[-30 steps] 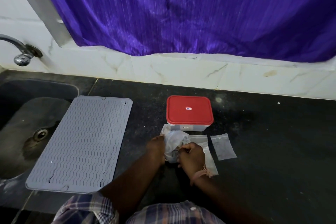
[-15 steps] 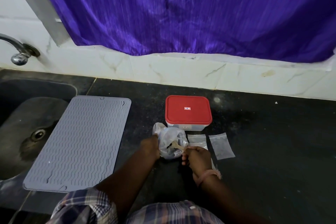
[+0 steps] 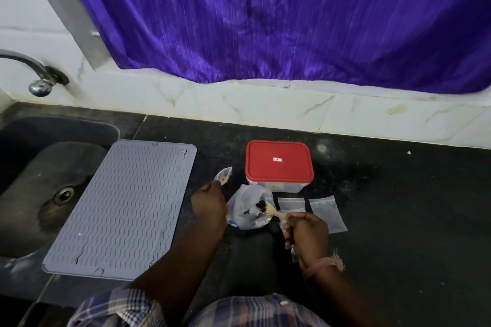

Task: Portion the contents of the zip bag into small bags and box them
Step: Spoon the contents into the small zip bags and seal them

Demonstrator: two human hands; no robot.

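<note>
A crumpled clear zip bag (image 3: 245,208) with dark contents stands open on the black counter, in front of a clear box with a red lid (image 3: 278,163). My right hand (image 3: 305,231) grips a small wooden spoon (image 3: 271,212) whose bowl carries dark pieces just above the zip bag's mouth. My left hand (image 3: 208,203) pinches a small clear bag (image 3: 223,175) and holds it up to the left of the zip bag. Two more small bags lie flat: one (image 3: 291,204) beside the spoon, another (image 3: 327,214) further right.
A grey ribbed silicone mat (image 3: 125,207) lies left of my hands, partly over the dark sink (image 3: 34,180). A chrome tap (image 3: 39,79) juts out at the far left. A purple curtain (image 3: 265,21) hangs above the tiled backsplash.
My left hand has let go of the zip bag and lifted a small bag to the left. My right hand has drawn the spoon, loaded with dark pieces, up out of the zip bag.
</note>
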